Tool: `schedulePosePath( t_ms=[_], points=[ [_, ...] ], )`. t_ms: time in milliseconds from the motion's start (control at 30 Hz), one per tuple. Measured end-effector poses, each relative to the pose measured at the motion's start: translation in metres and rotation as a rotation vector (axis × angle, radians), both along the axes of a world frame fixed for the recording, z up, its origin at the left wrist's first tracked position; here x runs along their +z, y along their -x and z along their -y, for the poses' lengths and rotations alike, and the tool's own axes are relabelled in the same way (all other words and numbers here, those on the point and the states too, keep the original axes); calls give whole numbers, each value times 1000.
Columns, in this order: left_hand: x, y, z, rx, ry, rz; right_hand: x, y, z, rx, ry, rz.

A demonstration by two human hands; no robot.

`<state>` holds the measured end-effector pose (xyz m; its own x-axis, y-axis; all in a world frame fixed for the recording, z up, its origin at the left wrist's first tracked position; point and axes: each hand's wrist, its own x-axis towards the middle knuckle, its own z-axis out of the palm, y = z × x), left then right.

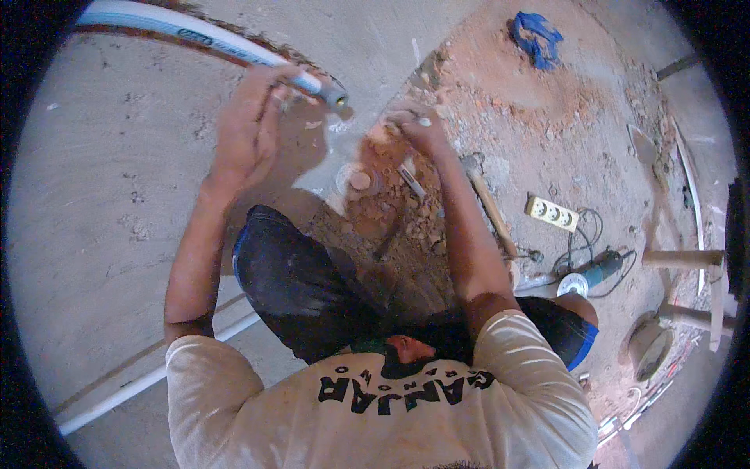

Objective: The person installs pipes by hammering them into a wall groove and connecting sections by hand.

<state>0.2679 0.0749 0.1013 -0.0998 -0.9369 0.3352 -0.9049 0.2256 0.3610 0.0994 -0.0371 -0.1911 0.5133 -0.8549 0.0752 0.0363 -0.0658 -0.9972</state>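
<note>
Dust and red rubble surround a person crouching on a concrete floor (101,203), knees bent in dark shorts, working over a shallow broken-out hole (383,207) in the slab. The left hand (250,125) is wrapped shut around a white plastic pipe (211,35), gripping it just behind its open end, which hangs close above the edge of the hole. The pipe runs away toward the upper left, clear of the floor near the hand. The right hand (414,125) reaches into the far side of the hole with fingers drawn together, apparently pinching some small pale piece; what it is cannot be told from here. A round pale fitting (359,180) sits in the rubble below both hands.

To the person's right lie a wooden-handled hammer (488,199), a yellow power strip (552,213) and an angle grinder (598,271) with its cable looped in the dirt. A blue rag or glove (537,35) lies on the far heap of earth.

Judging by the pose, good work here means keeping the pipe end steady and free of grit, holding it square to the fitting, and clearing loose crumbs from the hole before anything is brought together. A second white pipe (148,379) lies flat on the floor behind the left arm.
</note>
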Motion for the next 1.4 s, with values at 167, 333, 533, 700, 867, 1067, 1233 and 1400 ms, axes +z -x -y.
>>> schedulePosePath(
  t_ms=[167, 333, 533, 700, 867, 1067, 1233, 1400],
  points=[
    [-97, -6, -15, 128, -620, -445, -86, 60, -27, -77, -14, -710],
    [-190, -15, -33, 243, -1174, -589, -81, 73, -73, -13, -8, -849],
    [-326, 9, -65, 316, -927, -365, -96, 107, -62, -473, 169, -1042],
    [-397, 50, -108, 322, -827, -226, -109, 147, -66, -276, -66, -1315],
    [-406, 50, -115, 231, -869, -208, -58, 138, -67, -219, -246, -1044],
    [-411, 55, -110, 266, -896, -640, -88, 119, -30, -431, -128, -453],
    [-283, 50, -27, 206, -693, -1720, 25, 95, 31, -423, 105, -348],
    [-205, 41, 53, 278, -822, -1137, 168, 94, 100, -128, -2, -50]
  ],
)
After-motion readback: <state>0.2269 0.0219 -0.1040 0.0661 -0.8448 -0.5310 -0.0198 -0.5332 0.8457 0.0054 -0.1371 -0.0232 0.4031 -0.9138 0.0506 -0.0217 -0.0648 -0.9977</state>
